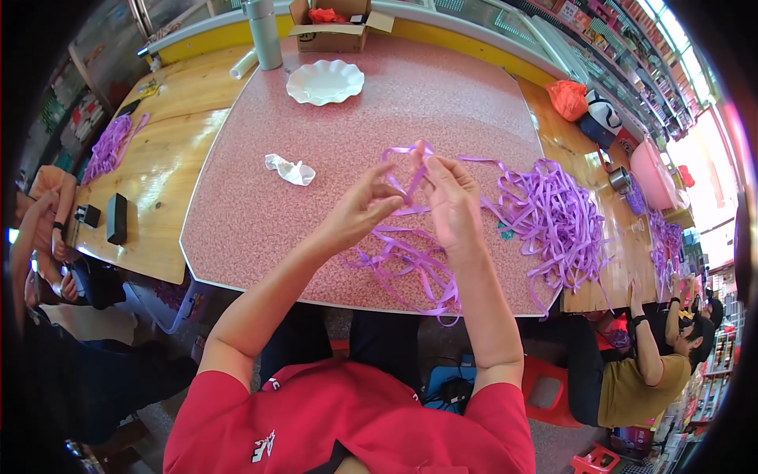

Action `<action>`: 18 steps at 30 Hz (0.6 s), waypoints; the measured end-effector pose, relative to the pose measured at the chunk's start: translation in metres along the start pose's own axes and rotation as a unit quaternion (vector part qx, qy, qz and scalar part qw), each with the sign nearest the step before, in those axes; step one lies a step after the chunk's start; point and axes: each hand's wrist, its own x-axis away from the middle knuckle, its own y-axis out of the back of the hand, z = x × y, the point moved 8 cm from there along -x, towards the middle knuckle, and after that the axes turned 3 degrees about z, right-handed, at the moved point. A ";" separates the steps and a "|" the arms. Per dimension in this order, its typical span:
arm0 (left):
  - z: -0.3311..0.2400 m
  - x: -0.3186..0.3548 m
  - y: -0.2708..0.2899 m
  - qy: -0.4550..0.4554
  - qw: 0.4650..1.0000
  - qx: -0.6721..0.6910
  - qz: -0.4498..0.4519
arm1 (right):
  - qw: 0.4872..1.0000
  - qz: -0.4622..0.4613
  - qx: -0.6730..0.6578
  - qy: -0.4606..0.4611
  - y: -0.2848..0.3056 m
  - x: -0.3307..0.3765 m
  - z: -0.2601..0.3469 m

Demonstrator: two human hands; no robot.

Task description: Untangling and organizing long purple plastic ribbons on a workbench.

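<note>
My R hand (448, 189) pinches a looped purple ribbon (414, 182) above the table (237, 221), btwn its centre & right edge; my L hand (359, 205) has fingers wide, can't tell if they touch it. If the pinch slackens, the loop could slip & twist. Loose strands (422, 265) below droop over the near edge, so my R forearm (483, 292) might snag 'em. The big heap (557, 225) straddling the right edge looks tangled; one tug could knot it.

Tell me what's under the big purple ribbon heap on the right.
The ribbon heap lies across the pink speckled sheet and the wooden tabletop; a bit of green shows at its left edge. Anything else beneath is covered by ribbon.
</note>
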 end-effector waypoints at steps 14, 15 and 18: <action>0.002 0.021 0.054 0.064 0.998 0.002 -0.020 | 0.958 -0.135 0.149 0.205 0.100 0.006 0.098; 0.002 0.022 0.058 0.064 0.998 0.001 -0.022 | 0.946 -0.161 0.183 0.214 0.107 0.008 0.101; 0.002 0.023 0.062 0.065 0.998 0.007 -0.021 | 0.913 -0.207 0.283 0.209 0.138 0.008 0.105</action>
